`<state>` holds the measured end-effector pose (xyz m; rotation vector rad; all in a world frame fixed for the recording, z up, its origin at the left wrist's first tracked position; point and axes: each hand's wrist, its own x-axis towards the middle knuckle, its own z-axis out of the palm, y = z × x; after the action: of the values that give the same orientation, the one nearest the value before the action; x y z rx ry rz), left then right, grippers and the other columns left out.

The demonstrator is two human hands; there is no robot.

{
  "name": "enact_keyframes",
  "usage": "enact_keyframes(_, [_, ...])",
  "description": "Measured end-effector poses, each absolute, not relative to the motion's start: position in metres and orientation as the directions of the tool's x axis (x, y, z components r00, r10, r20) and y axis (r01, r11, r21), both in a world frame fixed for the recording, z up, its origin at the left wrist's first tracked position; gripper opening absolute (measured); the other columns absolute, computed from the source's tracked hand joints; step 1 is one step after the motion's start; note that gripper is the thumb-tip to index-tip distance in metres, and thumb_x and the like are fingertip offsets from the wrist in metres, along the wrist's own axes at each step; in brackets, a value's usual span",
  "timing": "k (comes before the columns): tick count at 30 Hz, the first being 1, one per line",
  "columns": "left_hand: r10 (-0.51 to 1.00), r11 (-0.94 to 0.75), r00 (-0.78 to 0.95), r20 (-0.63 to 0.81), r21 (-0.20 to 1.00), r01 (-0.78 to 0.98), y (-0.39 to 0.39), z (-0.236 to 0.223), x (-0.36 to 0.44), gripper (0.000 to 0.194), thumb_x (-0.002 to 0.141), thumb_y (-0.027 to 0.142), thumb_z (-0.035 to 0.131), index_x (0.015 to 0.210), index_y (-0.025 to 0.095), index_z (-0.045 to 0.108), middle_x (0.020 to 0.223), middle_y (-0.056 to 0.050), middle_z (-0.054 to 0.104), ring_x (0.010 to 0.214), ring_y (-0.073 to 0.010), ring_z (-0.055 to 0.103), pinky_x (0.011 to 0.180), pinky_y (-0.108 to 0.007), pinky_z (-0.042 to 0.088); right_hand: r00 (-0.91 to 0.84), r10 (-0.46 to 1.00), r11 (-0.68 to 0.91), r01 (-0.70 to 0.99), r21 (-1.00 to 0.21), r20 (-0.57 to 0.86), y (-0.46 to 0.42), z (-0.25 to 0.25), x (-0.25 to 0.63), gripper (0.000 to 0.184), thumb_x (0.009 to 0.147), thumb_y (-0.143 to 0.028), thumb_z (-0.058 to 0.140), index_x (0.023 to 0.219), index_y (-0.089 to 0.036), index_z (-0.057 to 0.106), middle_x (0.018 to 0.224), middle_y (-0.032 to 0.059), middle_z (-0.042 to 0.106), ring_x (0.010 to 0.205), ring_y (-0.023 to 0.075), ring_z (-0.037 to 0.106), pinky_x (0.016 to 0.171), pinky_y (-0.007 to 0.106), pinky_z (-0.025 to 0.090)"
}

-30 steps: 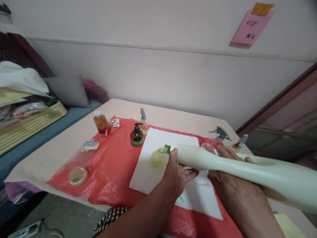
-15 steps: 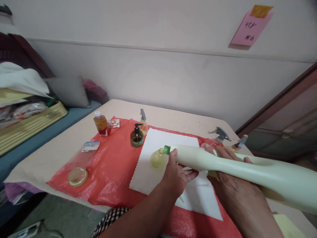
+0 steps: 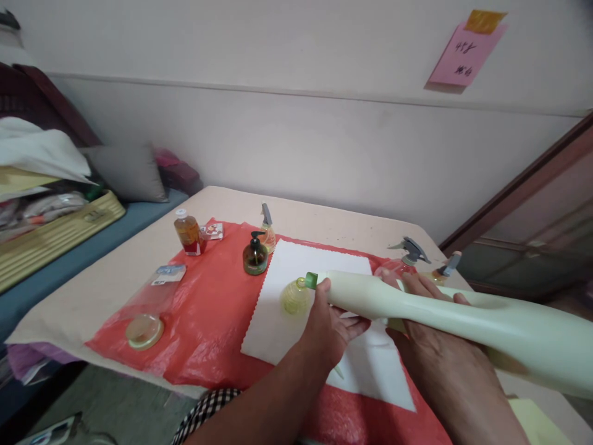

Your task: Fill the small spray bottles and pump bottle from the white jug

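Observation:
A pale green vessel, seemingly a watering can (image 3: 445,312), lies tipped across the right side with its long spout pointing left. My left hand (image 3: 331,327) supports the spout from below, thumb against it just behind the green tip (image 3: 311,280). Farther back, my right hand (image 3: 433,315) grips the can's handle, its fingers partly hidden by the spout. The green tip meets the mouth of a clear yellow-green bottle (image 3: 295,300) without a top. That bottle stands on a white sheet (image 3: 264,327) with a scalloped edge. Whether liquid flows cannot be made out.
Red plastic sheeting (image 3: 204,309) covers part of the table (image 3: 60,296). To the left are a dark pump bottle (image 3: 255,256), a spray bottle (image 3: 267,235), an amber bottle (image 3: 188,233) and a round lidded dish (image 3: 144,332). Spray heads (image 3: 412,249) show behind the can.
The whole view has shifted very slightly. Both hands keep their hold, and the can's tip stays at the bottle's mouth.

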<state>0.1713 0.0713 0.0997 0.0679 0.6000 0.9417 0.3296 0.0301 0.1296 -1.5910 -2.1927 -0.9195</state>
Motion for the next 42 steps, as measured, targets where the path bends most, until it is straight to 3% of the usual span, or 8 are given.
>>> enact_keyframes(8, [0.777, 0.600, 0.445, -0.445, 0.311, -0.737, 0.0718, 0.0975, 0.1716, 0.066, 0.091, 0.061, 0.048, 0.138, 0.014, 0.053, 0.132, -0.018, 0.063, 0.111, -0.0322, 0.069, 0.102, -0.044, 0.052, -0.346, 0.784, 0.180, 0.921, 0.345, 0.515, 0.0269, 0.1332, 0.3272, 0.068, 0.096, -0.019, 0.041, 0.161, -0.025, 0.022, 0.152, 0.0180, 0.051, 0.138, 0.0374, 0.050, 0.111, 0.061, 0.033])
enact_keyframes(17, [0.775, 0.601, 0.442, -0.452, 0.313, -0.735, 0.0706, 0.0997, 0.1713, 0.067, 0.092, 0.060, 0.047, 0.139, 0.014, 0.052, 0.138, -0.018, 0.059, 0.113, -0.0331, 0.068, 0.098, -0.042, 0.054, -0.330, 0.770, 0.186, 0.935, 0.302, 0.546, 0.0283, 0.1313, 0.3274, 0.073, 0.096, -0.019, 0.042, 0.163, -0.028, 0.014, 0.151, 0.0153, 0.052, 0.138, 0.0364, 0.049, 0.111, 0.059, 0.032])
enact_keyframes(25, [0.773, 0.603, 0.443, -0.453, 0.311, -0.734, 0.0721, 0.0983, 0.1714, 0.065, 0.092, 0.060, 0.045, 0.138, 0.014, 0.053, 0.135, -0.017, 0.061, 0.110, -0.0322, 0.069, 0.096, -0.042, 0.055, -0.365, 0.778, 0.185, 0.911, 0.369, 0.511, 0.0259, 0.1344, 0.3286, 0.067, 0.095, -0.019, 0.045, 0.160, -0.020, 0.028, 0.153, 0.0194, 0.049, 0.139, 0.0377, 0.049, 0.112, 0.062, 0.033])
enact_keyframes(32, [0.773, 0.607, 0.453, -0.444, 0.309, -0.732, 0.0712, 0.0982, 0.1722, 0.065, 0.092, 0.061, 0.046, 0.136, 0.014, 0.055, 0.132, -0.016, 0.063, 0.108, -0.0310, 0.069, 0.093, -0.040, 0.055, -0.361, 0.771, 0.203, 0.920, 0.334, 0.525, 0.0253, 0.1354, 0.3269, 0.071, 0.095, -0.020, 0.040, 0.162, -0.021, 0.017, 0.152, 0.0199, 0.050, 0.139, 0.0403, 0.048, 0.114, 0.064, 0.031])
enact_keyframes(38, [0.777, 0.596, 0.442, -0.448, 0.298, -0.745, 0.0717, 0.1002, 0.1705, 0.064, 0.091, 0.060, 0.049, 0.137, 0.014, 0.054, 0.133, -0.017, 0.062, 0.107, -0.0318, 0.069, 0.092, -0.041, 0.056, -0.356, 0.778, 0.176, 0.914, 0.365, 0.518, 0.0254, 0.1325, 0.3284, 0.068, 0.095, -0.018, 0.043, 0.161, -0.022, 0.024, 0.152, 0.0190, 0.050, 0.140, 0.0378, 0.048, 0.115, 0.063, 0.031])
enact_keyframes(42, [0.778, 0.596, 0.445, -0.444, 0.298, -0.746, 0.0710, 0.1006, 0.1710, 0.065, 0.091, 0.060, 0.049, 0.137, 0.015, 0.054, 0.132, -0.018, 0.062, 0.106, -0.0312, 0.070, 0.091, -0.040, 0.056, -0.369, 0.766, 0.194, 0.913, 0.358, 0.526, 0.0249, 0.1340, 0.3278, 0.070, 0.096, -0.019, 0.042, 0.162, -0.020, 0.018, 0.153, 0.0202, 0.049, 0.140, 0.0383, 0.048, 0.116, 0.063, 0.030])
